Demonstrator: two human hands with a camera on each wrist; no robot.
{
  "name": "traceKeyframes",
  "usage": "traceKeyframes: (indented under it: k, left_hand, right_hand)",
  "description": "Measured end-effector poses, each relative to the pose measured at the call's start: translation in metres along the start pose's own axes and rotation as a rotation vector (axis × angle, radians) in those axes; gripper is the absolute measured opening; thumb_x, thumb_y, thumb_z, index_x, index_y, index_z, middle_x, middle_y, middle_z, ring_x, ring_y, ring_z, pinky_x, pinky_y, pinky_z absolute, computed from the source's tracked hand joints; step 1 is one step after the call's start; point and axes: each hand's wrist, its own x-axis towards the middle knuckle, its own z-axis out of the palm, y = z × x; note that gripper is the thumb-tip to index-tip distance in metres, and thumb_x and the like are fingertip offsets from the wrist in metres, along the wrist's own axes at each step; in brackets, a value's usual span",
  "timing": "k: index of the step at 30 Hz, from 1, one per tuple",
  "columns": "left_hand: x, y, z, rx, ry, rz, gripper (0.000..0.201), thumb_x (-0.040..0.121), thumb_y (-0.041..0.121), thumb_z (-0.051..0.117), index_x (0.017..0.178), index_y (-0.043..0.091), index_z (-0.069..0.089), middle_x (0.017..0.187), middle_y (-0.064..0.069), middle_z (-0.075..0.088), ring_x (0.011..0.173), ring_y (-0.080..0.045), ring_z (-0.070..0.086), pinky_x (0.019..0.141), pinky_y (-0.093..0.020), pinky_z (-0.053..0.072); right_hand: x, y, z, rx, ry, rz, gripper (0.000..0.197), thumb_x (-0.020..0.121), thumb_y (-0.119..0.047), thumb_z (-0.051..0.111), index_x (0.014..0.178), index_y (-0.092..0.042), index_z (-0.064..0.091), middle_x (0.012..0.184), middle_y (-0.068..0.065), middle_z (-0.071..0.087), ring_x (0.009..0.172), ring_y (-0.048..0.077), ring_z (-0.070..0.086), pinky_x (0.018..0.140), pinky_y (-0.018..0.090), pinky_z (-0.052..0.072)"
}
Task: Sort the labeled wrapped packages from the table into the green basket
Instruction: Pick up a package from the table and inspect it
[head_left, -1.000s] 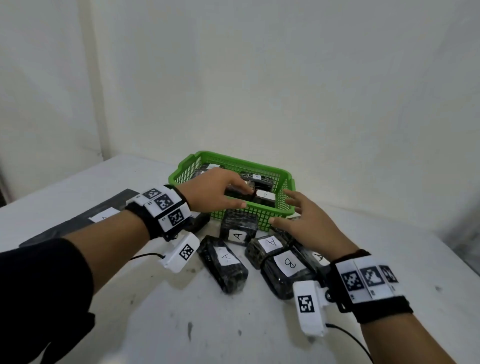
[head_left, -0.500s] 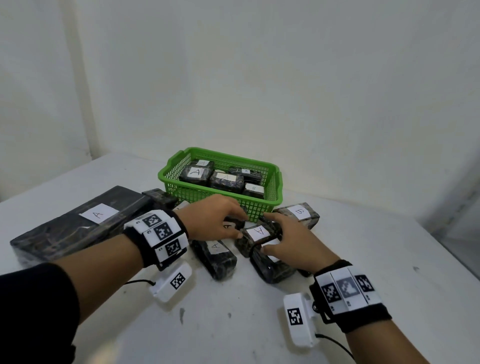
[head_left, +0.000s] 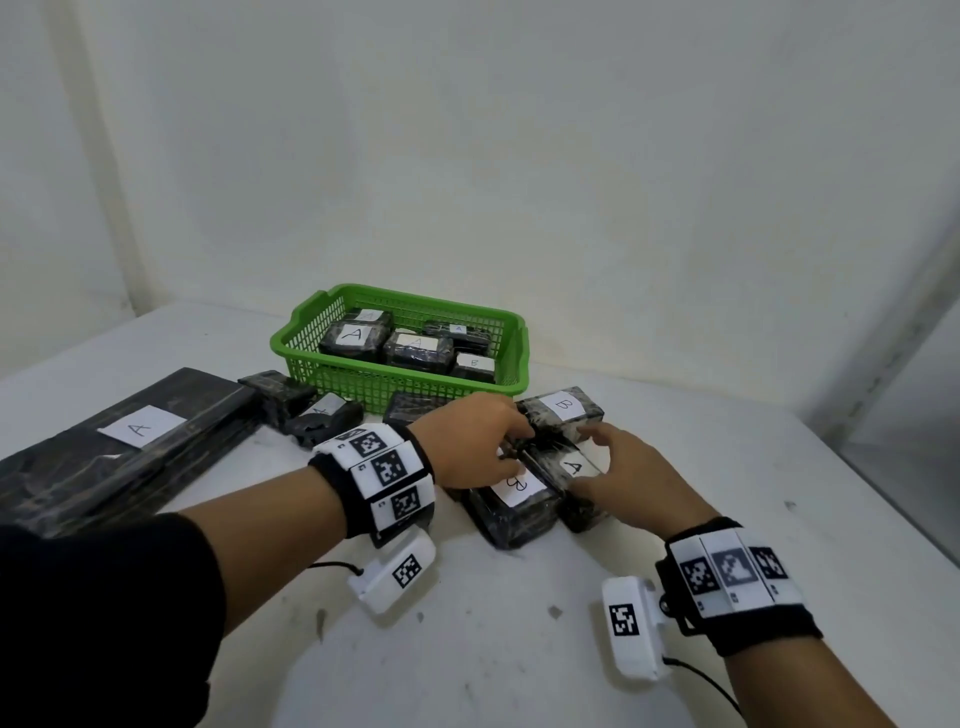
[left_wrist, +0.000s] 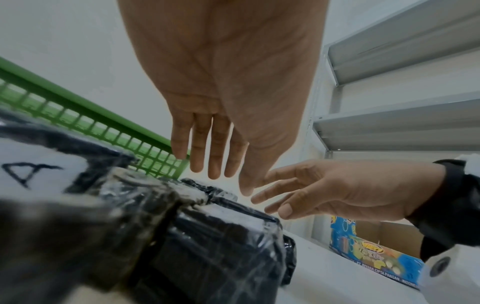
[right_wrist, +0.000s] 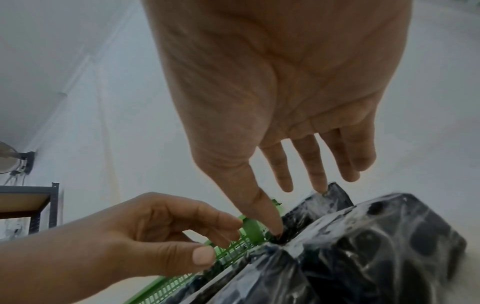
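The right thumb (right_wrist: 270, 222) and a fingertip touch the black wrap at the far end of the A package (head_left: 571, 470); the other fingers are straight and spread above it, so the right hand (head_left: 623, 483) touches but does not grasp. The left hand (head_left: 467, 441) hangs over the near cluster with fingers loosely extended, held just above the wrap in the left wrist view, holding nothing; whether a fingertip touches the wrap cannot be told. Under its palm lies the B package (head_left: 514, 499), side by side with the A package and touching it. Just beyond both hands sits a second B package (head_left: 563, 410), close to the basket (head_left: 332, 382). The basket holds several labelled packages, mostly A, one B at its near right corner. Left of the hands, two small packages (head_left: 301, 402) lie near the basket's front wall, and a long flat A parcel (head_left: 130, 447) stretches to the left edge of the white table (head_left: 493, 649).
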Motion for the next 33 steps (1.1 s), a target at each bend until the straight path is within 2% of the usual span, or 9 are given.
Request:
traceKeyframes:
  k: [5,9,13,19,22,24,27,31,33]
  left_hand:
    - [0.028,0.019,0.006,0.031,-0.034,-0.024,0.045,0.092,0.032,0.071,0.133,0.014,0.066,0.126,-0.006,0.062,0.115,-0.024,0.060,0.099,-0.038,0.051]
    - [0.039,0.029,0.015,0.017,-0.099,0.025,0.041,0.090,0.019,0.063,0.130,0.015,0.070,0.129,-0.010,0.065,0.116,-0.029,0.061,0.100,-0.040,0.052]
    - [0.045,0.033,0.020,0.005,-0.142,-0.021,0.042,0.090,0.014,0.059,0.130,0.016,0.071,0.126,-0.009,0.070,0.117,-0.027,0.063,0.100,-0.035,0.053]
    - [0.050,0.031,0.017,-0.022,-0.130,0.002,0.044,0.089,0.017,0.065,0.133,0.012,0.068,0.129,-0.011,0.068,0.119,-0.027,0.061,0.101,-0.033,0.050]
    - [0.054,0.026,0.016,-0.039,-0.144,0.036,0.064,0.087,0.030,0.076,0.145,0.016,0.056,0.141,-0.009,0.056,0.129,-0.025,0.053,0.111,-0.037,0.043]
    - [0.055,0.023,0.013,-0.123,-0.110,0.058,0.075,0.084,0.040,0.081,0.150,0.019,0.050,0.145,-0.005,0.053,0.131,-0.022,0.052,0.113,-0.035,0.041]
    - [0.050,0.024,-0.001,-0.331,-0.073,0.046,0.080,0.081,0.041,0.085,0.150,0.023,0.048,0.139,0.005,0.057,0.123,-0.013,0.057,0.106,-0.024,0.043]
    - [0.039,0.015,-0.019,-0.594,0.017,-0.103,0.082,0.068,0.045,0.093,0.139,0.024,0.059,0.124,0.013,0.067,0.112,-0.005,0.066,0.102,-0.022,0.048]
    - [0.033,0.007,-0.022,-0.694,0.102,-0.158,0.078,0.063,0.048,0.095,0.131,0.023,0.065,0.116,0.013,0.073,0.104,-0.002,0.070,0.095,-0.022,0.051]
  right_hand:
    - [0.018,0.010,-0.008,-0.032,-0.095,0.069,0.075,0.086,-0.024,0.080,0.153,-0.024,0.046,0.147,0.006,0.054,0.108,0.016,0.054,0.084,0.027,0.046]
    - [0.031,0.019,-0.002,-0.056,-0.189,0.145,0.087,0.079,-0.032,0.088,0.154,-0.020,0.045,0.137,0.004,0.059,0.116,0.020,0.061,0.095,0.031,0.052]
    - [0.038,0.031,0.009,-0.084,-0.198,0.134,0.095,0.067,-0.036,0.096,0.149,-0.021,0.051,0.133,0.003,0.067,0.119,0.022,0.064,0.098,0.030,0.050]
    - [0.034,0.040,0.009,0.003,-0.073,0.120,0.075,0.075,-0.031,0.088,0.144,-0.023,0.056,0.118,-0.002,0.069,0.103,0.015,0.062,0.081,0.024,0.044]
    - [0.024,0.044,-0.011,0.107,0.002,0.080,0.061,0.077,-0.025,0.085,0.134,-0.023,0.064,0.104,-0.011,0.069,0.094,0.011,0.066,0.074,0.022,0.046]
    - [0.015,0.044,-0.026,0.180,0.003,0.036,0.058,0.077,-0.020,0.085,0.131,-0.027,0.065,0.104,-0.015,0.068,0.092,0.004,0.067,0.072,0.020,0.049]
    - [0.007,0.045,-0.042,0.262,-0.014,-0.057,0.066,0.073,-0.019,0.084,0.136,-0.027,0.064,0.116,-0.009,0.072,0.100,0.008,0.070,0.080,0.023,0.056]
    - [0.007,0.039,-0.048,0.505,0.033,-0.154,0.056,0.086,-0.008,0.081,0.136,-0.025,0.063,0.121,-0.006,0.070,0.106,0.004,0.069,0.082,0.009,0.051]
    - [0.011,0.032,-0.040,0.691,0.079,-0.181,0.060,0.085,-0.012,0.084,0.140,-0.022,0.061,0.128,0.000,0.070,0.112,0.012,0.071,0.098,0.021,0.054]
